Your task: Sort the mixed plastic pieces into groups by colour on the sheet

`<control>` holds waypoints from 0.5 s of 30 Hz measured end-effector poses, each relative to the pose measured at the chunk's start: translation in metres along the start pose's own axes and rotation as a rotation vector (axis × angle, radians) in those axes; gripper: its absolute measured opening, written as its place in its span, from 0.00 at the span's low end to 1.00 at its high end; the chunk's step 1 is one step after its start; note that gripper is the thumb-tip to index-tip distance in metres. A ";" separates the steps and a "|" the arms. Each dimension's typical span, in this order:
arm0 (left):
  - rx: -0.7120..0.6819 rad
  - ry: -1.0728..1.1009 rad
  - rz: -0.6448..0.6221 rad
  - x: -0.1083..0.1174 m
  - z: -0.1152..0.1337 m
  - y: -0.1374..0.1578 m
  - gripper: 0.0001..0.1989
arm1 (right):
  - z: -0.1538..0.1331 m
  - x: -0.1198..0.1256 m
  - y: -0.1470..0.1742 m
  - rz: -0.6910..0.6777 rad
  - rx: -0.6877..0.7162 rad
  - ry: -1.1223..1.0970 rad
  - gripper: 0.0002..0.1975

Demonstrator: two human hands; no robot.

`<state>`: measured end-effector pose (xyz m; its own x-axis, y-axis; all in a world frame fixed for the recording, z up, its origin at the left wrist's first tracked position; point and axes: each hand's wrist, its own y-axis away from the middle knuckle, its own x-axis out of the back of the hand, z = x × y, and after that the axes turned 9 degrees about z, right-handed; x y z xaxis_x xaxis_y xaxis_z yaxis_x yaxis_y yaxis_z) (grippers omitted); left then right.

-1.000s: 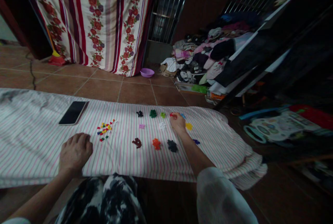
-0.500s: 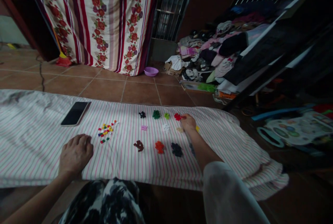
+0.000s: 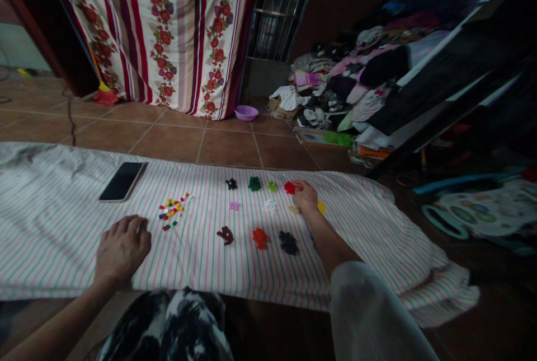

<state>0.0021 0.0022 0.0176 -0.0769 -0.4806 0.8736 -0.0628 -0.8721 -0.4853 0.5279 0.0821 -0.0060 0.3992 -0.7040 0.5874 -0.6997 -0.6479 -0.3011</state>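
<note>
My right hand (image 3: 305,196) reaches to the far side of the striped cloth, its fingertips drawn together at a small heap of red pieces (image 3: 289,188). Whether a piece sits between them is too small to tell. Beside it lie heaps of light green pieces (image 3: 272,186), dark green pieces (image 3: 254,183), white pieces (image 3: 270,205) and beige pieces (image 3: 293,210). Yellow pieces (image 3: 321,207) show partly behind my wrist. My left hand (image 3: 123,247) rests palm down and open on the cloth, near a scatter of mixed-colour small pieces (image 3: 171,209).
A phone (image 3: 122,182) lies at the left on the striped cloth (image 3: 184,263). Heaps of black (image 3: 231,183), pink (image 3: 234,206), brown (image 3: 225,235), orange (image 3: 259,238) and dark blue-grey pieces (image 3: 288,242) sit mid-cloth. Beyond are a purple basin (image 3: 246,113) and piled clothes (image 3: 335,84).
The view has shifted slightly, moving the scene a little. My right hand stays at the red heap, its fingers slightly more bent. My left hand has not moved.
</note>
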 end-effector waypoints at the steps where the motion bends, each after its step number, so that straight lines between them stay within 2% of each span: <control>1: -0.001 0.002 0.002 0.000 0.000 0.000 0.18 | 0.001 -0.001 0.000 0.003 -0.020 -0.036 0.18; 9: 0.007 0.000 -0.014 0.000 0.000 0.000 0.18 | 0.000 0.002 0.004 0.009 -0.102 -0.155 0.21; 15: 0.020 0.000 -0.012 -0.002 -0.001 0.000 0.17 | -0.004 0.009 0.005 0.011 -0.036 0.005 0.22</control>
<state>0.0009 0.0032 0.0152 -0.0764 -0.4700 0.8793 -0.0435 -0.8795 -0.4739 0.5254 0.0735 0.0003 0.3885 -0.7096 0.5879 -0.7250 -0.6291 -0.2804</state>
